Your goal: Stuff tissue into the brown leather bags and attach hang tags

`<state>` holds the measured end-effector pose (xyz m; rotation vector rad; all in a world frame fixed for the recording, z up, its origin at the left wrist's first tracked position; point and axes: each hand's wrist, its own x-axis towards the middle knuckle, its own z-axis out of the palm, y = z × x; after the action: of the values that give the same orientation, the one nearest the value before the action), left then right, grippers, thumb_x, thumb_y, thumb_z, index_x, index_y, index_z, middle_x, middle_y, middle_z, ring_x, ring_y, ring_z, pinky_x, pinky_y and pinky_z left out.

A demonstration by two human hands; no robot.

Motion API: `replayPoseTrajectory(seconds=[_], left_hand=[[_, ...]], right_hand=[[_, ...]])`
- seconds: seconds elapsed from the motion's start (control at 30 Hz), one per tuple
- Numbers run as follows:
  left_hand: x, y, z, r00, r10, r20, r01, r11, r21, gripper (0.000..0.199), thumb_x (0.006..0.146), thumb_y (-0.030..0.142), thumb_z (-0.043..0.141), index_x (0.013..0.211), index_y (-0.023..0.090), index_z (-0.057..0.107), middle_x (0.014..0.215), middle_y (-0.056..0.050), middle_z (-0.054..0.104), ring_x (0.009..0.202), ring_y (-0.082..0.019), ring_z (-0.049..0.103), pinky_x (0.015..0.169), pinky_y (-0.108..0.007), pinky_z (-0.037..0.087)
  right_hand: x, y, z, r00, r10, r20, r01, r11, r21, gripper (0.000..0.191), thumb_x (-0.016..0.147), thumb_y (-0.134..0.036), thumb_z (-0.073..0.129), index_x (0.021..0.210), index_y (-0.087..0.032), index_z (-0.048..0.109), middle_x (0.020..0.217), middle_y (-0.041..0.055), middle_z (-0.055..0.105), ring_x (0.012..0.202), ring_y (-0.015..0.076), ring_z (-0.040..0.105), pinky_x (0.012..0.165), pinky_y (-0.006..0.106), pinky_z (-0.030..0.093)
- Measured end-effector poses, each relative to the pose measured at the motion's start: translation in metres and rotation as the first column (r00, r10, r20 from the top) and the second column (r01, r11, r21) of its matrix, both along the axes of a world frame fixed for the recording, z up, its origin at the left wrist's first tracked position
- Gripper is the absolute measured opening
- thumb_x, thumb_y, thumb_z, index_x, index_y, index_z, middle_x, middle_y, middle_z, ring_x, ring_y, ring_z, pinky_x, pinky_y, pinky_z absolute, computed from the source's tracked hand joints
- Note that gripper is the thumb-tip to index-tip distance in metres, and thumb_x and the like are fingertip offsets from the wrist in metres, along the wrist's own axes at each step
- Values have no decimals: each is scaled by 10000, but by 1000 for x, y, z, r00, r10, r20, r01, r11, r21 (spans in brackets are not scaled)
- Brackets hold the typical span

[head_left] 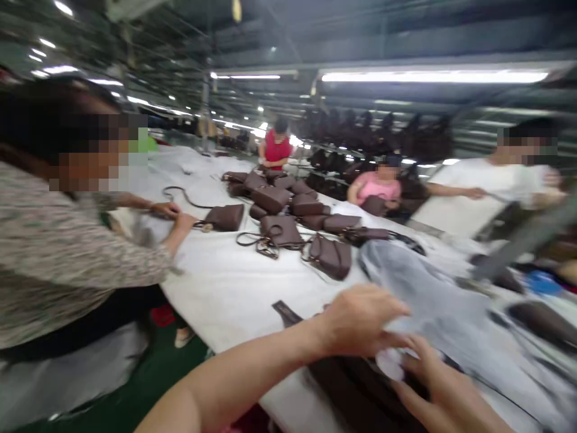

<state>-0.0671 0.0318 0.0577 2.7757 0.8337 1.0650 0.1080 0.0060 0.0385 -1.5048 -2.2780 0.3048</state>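
Low in the head view, a dark brown bag (356,397) lies at the table's near edge, partly under my hands. My left hand (360,319) is closed above it, with its fingertips near a small white round piece (390,363). My right hand (424,373) has its fingers curled around the other side of that white piece and touches it. Motion blur hides exactly what the left fingertips pinch. A dark strap end (285,313) sticks out beyond my left wrist.
Several brown bags (279,231) are piled on the white table (216,288). Translucent plastic sheeting (419,288) lies beyond my hands. At the left, a person (81,240) handles a bag's strap. Three people stand across the table. A grey post (527,240) slants at the right.
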Motion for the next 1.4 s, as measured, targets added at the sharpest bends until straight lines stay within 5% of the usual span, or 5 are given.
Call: replayPoseTrajectory(seconds=[0.23, 0.5, 0.8, 1.0, 1.4], left_hand=[[-16, -13, -42, 983, -59, 174, 62, 998, -12, 254, 949, 218, 411, 790, 172, 604, 800, -67, 646, 754, -178, 585, 679, -286, 463], [-16, -33, -29, 949, 13, 315, -30, 998, 50, 168, 921, 136, 428, 914, 175, 591, 872, -78, 630, 803, -190, 571, 706, -299, 468], [6, -42, -64, 987, 88, -133, -93, 995, -30, 235, 890, 204, 461, 695, 193, 592, 684, -59, 656, 621, -220, 590, 572, -337, 426], [16, -32, -45, 793, -21, -609, -24, 998, -65, 218, 808, 66, 470, 786, 103, 684, 712, -141, 689, 675, -269, 648, 566, -349, 448], [24, -29, -39, 847, -123, -517, 103, 992, -67, 305, 907, 186, 457, 1144, 130, 642, 1144, -133, 679, 1020, -288, 616, 864, -412, 476]], right_hand=[[-5, -23, 32, 990, -96, -100, 73, 974, -215, 418, 696, -97, 465, 1097, -202, 411, 745, -32, 625, 726, 170, 566, 667, 269, 393], [0, -28, 34, 987, -34, -156, 3, 981, -196, 449, 795, -82, 416, 1224, -197, 353, 926, 36, 574, 875, 190, 559, 802, 306, 420], [3, -27, 25, 995, 36, -93, -53, 980, -191, 545, 791, -63, 385, 1324, -152, 315, 912, 71, 628, 905, 219, 607, 813, 323, 452], [5, -25, 20, 988, 63, -142, -88, 980, -177, 670, 720, -44, 410, 1364, -196, 299, 985, 57, 661, 924, 202, 631, 822, 303, 467], [3, -24, 20, 939, 36, -343, -161, 925, -344, 342, 752, -121, 481, 1080, -179, 556, 881, 26, 684, 828, 179, 623, 709, 256, 455]])
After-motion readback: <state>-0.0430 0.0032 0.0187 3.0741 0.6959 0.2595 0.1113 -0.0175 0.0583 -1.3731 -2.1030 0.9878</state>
